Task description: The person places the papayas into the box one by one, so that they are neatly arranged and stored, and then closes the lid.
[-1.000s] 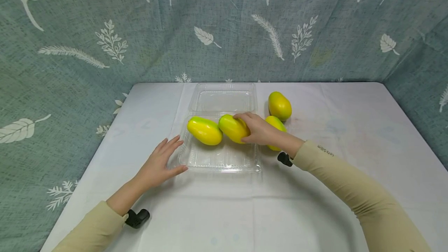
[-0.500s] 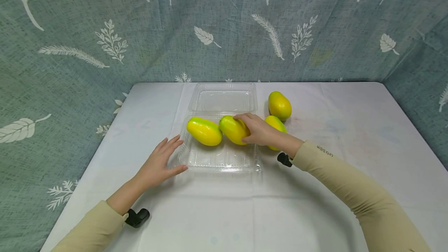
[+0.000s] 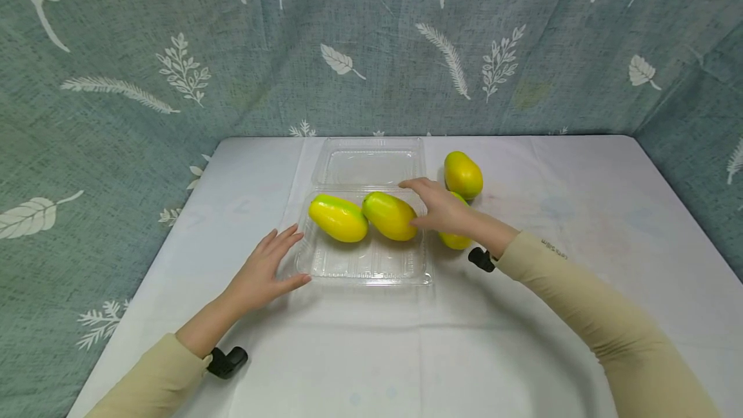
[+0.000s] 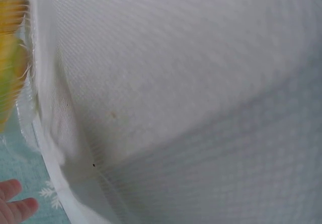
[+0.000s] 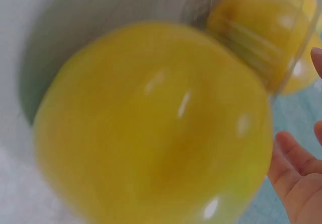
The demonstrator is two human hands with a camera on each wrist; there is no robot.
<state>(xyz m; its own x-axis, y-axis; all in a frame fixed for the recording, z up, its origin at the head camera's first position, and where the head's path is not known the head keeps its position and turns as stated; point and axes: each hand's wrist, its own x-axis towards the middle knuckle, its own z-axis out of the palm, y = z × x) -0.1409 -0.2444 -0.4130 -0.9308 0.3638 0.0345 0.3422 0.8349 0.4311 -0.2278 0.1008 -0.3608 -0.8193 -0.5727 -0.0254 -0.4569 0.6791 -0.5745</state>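
Observation:
Two yellow-green mangoes lie side by side in the back half of a clear plastic clamshell box (image 3: pixel 348 266), a left mango (image 3: pixel 338 218) and a right mango (image 3: pixel 389 217). My right hand (image 3: pixel 444 208) hovers with spread fingers at the right mango's right end, its thumb overlapping that mango in the head view. Partly hidden beneath this hand is a third mango (image 3: pixel 455 242) outside the box, large in the right wrist view (image 5: pixel 151 128). My left hand (image 3: pixel 264 276), fingers extended, is at the box's left rim, holding nothing.
The box's lid (image 3: pixel 371 168) is folded back flat behind its base. Another mango (image 3: pixel 463 175) sits on the white tablecloth (image 3: pixel 580 224) at the back right. A leaf-patterned green curtain (image 3: pixel 377 50) hangs behind the table.
My right hand has let go of the right mango in the box and moved slightly right, its fingers opening. The left hand has stayed in place.

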